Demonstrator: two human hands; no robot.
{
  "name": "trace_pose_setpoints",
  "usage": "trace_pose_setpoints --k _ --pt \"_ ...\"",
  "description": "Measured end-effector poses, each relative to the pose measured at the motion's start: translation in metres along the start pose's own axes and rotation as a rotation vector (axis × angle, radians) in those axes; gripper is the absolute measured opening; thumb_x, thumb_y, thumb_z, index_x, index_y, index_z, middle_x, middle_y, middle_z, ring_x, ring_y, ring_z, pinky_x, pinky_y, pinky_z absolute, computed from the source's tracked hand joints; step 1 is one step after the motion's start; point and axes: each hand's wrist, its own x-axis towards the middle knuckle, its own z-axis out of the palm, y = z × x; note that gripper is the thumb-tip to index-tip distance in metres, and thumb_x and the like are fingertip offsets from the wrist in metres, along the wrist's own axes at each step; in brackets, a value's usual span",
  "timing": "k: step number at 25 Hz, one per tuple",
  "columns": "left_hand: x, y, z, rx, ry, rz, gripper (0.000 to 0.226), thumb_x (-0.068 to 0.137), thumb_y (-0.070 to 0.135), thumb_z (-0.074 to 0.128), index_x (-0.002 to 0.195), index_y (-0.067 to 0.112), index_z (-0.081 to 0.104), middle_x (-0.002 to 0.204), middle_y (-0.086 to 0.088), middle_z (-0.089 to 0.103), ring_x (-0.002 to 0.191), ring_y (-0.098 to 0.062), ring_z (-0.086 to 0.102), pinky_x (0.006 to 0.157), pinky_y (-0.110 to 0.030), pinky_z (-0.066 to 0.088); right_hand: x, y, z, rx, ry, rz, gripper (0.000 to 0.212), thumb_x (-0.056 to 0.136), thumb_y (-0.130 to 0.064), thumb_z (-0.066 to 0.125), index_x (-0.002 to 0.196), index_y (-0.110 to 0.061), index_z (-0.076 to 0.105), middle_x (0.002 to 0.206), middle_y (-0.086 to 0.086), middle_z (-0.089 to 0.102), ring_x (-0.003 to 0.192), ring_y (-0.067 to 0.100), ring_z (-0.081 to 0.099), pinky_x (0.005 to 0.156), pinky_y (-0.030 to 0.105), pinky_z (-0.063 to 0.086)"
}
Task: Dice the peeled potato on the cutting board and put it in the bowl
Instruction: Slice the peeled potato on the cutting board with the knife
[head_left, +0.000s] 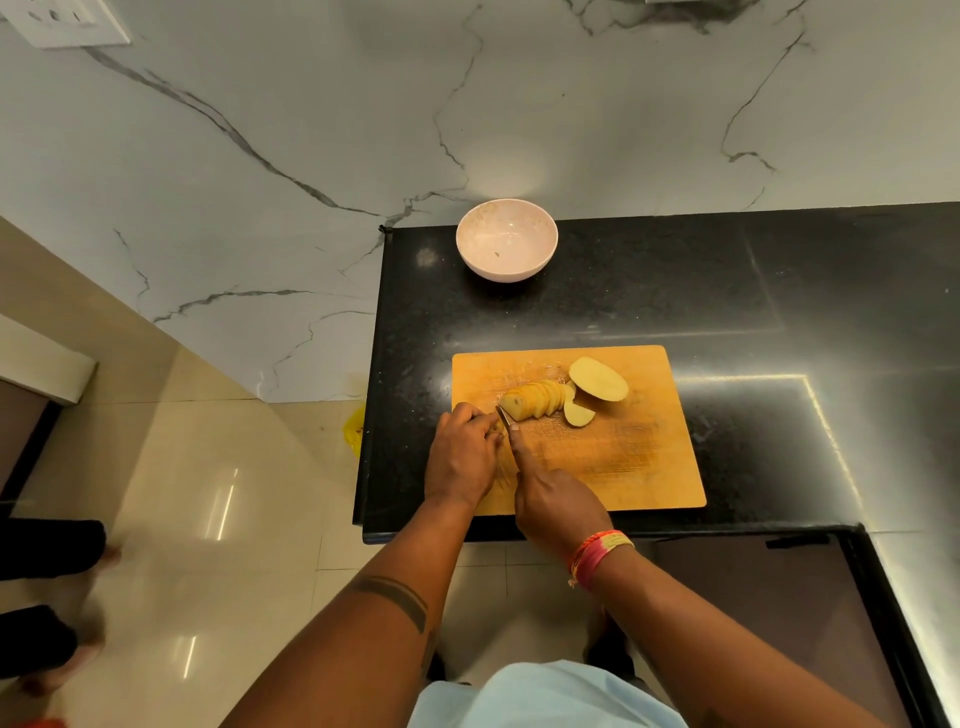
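On the wooden cutting board (634, 467) lies a peeled potato half cut into a row of slices (535, 399). A second, uncut half (598, 379) and a loose slice (578, 414) lie just right of it. My left hand (462, 452) holds the near end of the sliced row with curled fingers. My right hand (558, 506) grips the handle of a knife (506, 418), forefinger along its back, the blade standing at the left end of the slices. An empty pale pink bowl (506, 240) stands behind the board.
The board lies on a black stone counter (779, 291) whose left edge runs close to my left hand. A marble-patterned wall rises behind. Beige floor tiles lie to the left, with another person's feet (62, 597) at the far left.
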Motion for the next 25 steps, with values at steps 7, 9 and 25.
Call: trace_pose_setpoints --k 7,9,25 --pt "0.000 0.002 0.001 0.024 -0.005 -0.006 0.033 0.099 0.028 0.059 0.130 0.019 0.066 0.119 0.002 0.056 0.106 -0.015 0.047 0.089 -0.027 0.049 -0.003 0.003 0.011 -0.076 -0.021 -0.029 0.084 0.097 -0.018 0.039 0.158 -0.031 -0.017 0.070 0.007 0.055 0.055 0.024 0.054 0.053 0.039 0.051" --pt "0.000 0.002 0.001 0.020 -0.003 -0.019 0.034 0.099 0.028 0.060 0.131 0.019 0.065 0.120 0.003 0.056 0.108 -0.014 0.046 0.089 -0.027 0.049 -0.015 0.008 0.012 -0.119 -0.025 -0.036 0.085 0.099 -0.020 0.039 0.157 -0.030 -0.021 0.071 0.006 0.053 0.055 0.023 0.052 0.056 0.040 0.053" --pt "-0.010 -0.002 0.002 -0.033 0.013 -0.039 0.035 0.100 0.023 0.058 0.135 0.018 0.061 0.132 0.002 0.059 0.120 -0.014 0.048 0.096 -0.022 0.041 -0.021 0.001 0.015 -0.011 0.003 0.001 0.079 0.098 -0.020 0.036 0.158 -0.032 -0.015 0.067 0.006 0.058 0.054 0.024 0.055 0.054 0.043 0.053"
